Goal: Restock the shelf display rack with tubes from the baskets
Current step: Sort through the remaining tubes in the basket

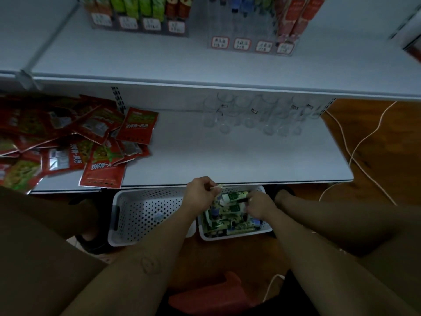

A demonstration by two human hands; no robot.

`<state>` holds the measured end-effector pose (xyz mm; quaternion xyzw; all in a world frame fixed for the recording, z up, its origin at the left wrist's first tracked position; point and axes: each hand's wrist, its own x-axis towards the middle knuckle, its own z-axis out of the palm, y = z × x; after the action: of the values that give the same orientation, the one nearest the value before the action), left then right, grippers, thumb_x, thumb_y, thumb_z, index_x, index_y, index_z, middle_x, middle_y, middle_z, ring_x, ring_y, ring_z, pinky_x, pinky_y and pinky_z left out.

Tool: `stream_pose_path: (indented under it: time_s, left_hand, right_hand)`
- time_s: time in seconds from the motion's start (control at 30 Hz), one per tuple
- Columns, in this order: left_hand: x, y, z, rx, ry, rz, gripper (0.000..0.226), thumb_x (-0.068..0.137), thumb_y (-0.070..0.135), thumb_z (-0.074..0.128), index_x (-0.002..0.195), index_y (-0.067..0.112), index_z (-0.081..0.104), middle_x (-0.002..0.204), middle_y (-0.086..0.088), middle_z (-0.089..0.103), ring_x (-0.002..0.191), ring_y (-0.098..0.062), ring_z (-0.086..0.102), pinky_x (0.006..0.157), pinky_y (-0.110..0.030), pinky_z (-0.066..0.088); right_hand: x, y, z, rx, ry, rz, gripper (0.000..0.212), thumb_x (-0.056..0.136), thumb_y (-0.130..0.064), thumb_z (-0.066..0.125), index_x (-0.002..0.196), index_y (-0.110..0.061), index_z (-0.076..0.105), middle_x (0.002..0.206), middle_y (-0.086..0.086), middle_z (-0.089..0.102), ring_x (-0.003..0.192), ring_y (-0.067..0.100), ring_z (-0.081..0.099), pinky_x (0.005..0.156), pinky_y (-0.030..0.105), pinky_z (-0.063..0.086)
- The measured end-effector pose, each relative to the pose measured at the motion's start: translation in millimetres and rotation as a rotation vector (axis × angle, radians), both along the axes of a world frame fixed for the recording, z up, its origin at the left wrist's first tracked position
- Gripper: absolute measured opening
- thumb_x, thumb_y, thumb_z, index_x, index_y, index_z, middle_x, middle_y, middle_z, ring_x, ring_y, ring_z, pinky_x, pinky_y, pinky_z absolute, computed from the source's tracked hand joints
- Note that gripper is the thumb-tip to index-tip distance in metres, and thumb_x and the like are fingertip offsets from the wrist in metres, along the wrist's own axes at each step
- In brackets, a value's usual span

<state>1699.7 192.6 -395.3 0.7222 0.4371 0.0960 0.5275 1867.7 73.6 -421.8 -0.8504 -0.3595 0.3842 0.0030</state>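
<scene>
Two white perforated baskets stand on the floor under the lower shelf. The right basket (237, 234) holds several green-and-white tubes (230, 221). The left basket (134, 215) looks almost bare inside. My left hand (200, 192) is curled and pinches the flat end of a tube (217, 189) above the right basket. My right hand (259, 205) reaches into that basket and grips another green-and-white tube (234, 197). On the upper shelf a clear display rack (250, 45) has red tubes at its right end and bare slots to the left.
Red snack packets (102, 160) lie piled on the lower shelf's left side. Clear glass cups (250, 115) stand at the lower shelf's back. A second rack (141, 17) with green and red tubes sits upper left. White cables (355, 151) run over the wooden floor at right. A red stool (211, 295) is below me.
</scene>
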Motion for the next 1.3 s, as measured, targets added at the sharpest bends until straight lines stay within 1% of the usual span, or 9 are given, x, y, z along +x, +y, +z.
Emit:
stream_pose_path:
  time_s: [0.17,0.33,0.53,0.8,0.9,0.97,1.03,1.13,1.3]
  left_hand:
    - [2.4,-3.6,-6.3,0.028,0.030,-0.048,0.015,0.089,0.025,0.066,0.087,0.010,0.067,0.075,0.000,0.063,0.061,0.000,0.053,0.044,-0.004,0.037]
    - [3.8,-4.0,-17.1,0.014,0.076,-0.093,0.016,0.089,0.029,0.065,0.082,0.014,0.064,0.070,0.002,0.060,0.062,-0.006,0.054,0.048,-0.010,0.035]
    - [4.2,-4.1,-31.3,-0.022,0.112,-0.164,0.013,0.089,0.029,0.065,0.083,0.017,0.062,0.076,0.002,0.063,0.073,-0.012,0.061,0.063,-0.022,0.045]
    - [8.5,-2.9,-36.2,-0.040,0.136,-0.189,0.017,0.089,0.027,0.065,0.091,0.010,0.066,0.086,-0.006,0.067,0.082,-0.018,0.064,0.074,-0.033,0.053]
    - [11.4,-2.9,-32.3,-0.026,0.123,-0.182,0.013,0.089,0.027,0.066,0.084,0.015,0.064,0.076,0.002,0.063,0.074,-0.013,0.060,0.063,-0.023,0.046]
    - [14.0,-1.3,-24.4,-0.014,0.099,-0.145,0.013,0.088,0.027,0.067,0.084,0.014,0.065,0.072,0.001,0.062,0.067,-0.012,0.058,0.054,-0.017,0.042]
    - [17.5,4.3,-11.9,0.029,0.058,-0.087,0.013,0.087,0.026,0.069,0.088,0.013,0.067,0.074,-0.001,0.065,0.066,-0.013,0.060,0.055,-0.016,0.045]
    - [22.8,19.9,18.5,0.118,-0.016,-0.013,0.012,0.086,0.027,0.069,0.084,0.016,0.067,0.076,0.000,0.066,0.070,-0.015,0.063,0.061,-0.025,0.047]
    - [28.8,52.2,96.4,0.255,-0.156,-0.013,0.015,0.087,0.026,0.067,0.076,0.017,0.060,0.062,0.002,0.056,0.054,-0.007,0.049,0.049,-0.019,0.036]
  right_hand:
    - [-5.3,-12.2,-16.2,-0.309,-0.115,0.300,0.026,0.097,-0.005,0.038,0.075,-0.016,0.046,0.065,0.006,0.034,0.055,0.017,0.029,0.069,0.035,0.035]
    - [-10.5,-16.1,-43.0,-0.366,-0.083,0.378,0.037,0.092,-0.005,0.042,0.128,-0.008,0.050,0.111,0.018,0.057,0.084,0.030,0.056,0.073,0.039,0.047]
    - [-0.1,-13.4,-50.9,-0.329,-0.074,0.449,0.046,0.094,-0.014,0.047,0.138,-0.010,0.035,0.125,0.022,0.052,0.101,0.033,0.055,0.073,0.033,0.043]
    - [10.9,-5.5,-52.8,-0.451,0.018,0.500,0.024,0.092,-0.024,0.057,0.082,-0.003,0.065,0.080,0.016,0.060,0.066,0.025,0.050,0.060,0.030,0.043]
    - [12.3,0.1,-35.3,-0.300,0.228,0.318,0.036,0.091,-0.019,0.062,0.061,-0.013,0.044,0.065,0.015,0.035,0.054,0.024,0.031,0.061,0.037,0.033]
    - [9.9,8.5,-9.6,-0.123,0.331,0.169,0.015,0.091,-0.027,0.063,0.096,-0.013,0.060,0.096,0.010,0.052,0.079,0.025,0.053,0.076,0.040,0.042]
    - [10.0,19.9,18.3,0.060,0.320,0.039,0.035,0.089,-0.031,0.067,0.115,-0.010,0.057,0.105,0.002,0.055,0.093,0.018,0.056,0.087,0.038,0.044]
    - [5.0,37.9,63.2,0.342,0.382,-0.128,0.025,0.083,-0.020,0.074,0.093,-0.001,0.061,0.081,0.012,0.062,0.077,0.028,0.060,0.073,0.044,0.050]
    - [-6.2,64.1,141.1,0.694,0.389,-0.144,0.013,0.090,-0.024,0.065,0.099,-0.032,0.064,0.065,-0.004,0.066,0.059,0.020,0.061,0.053,0.032,0.046]
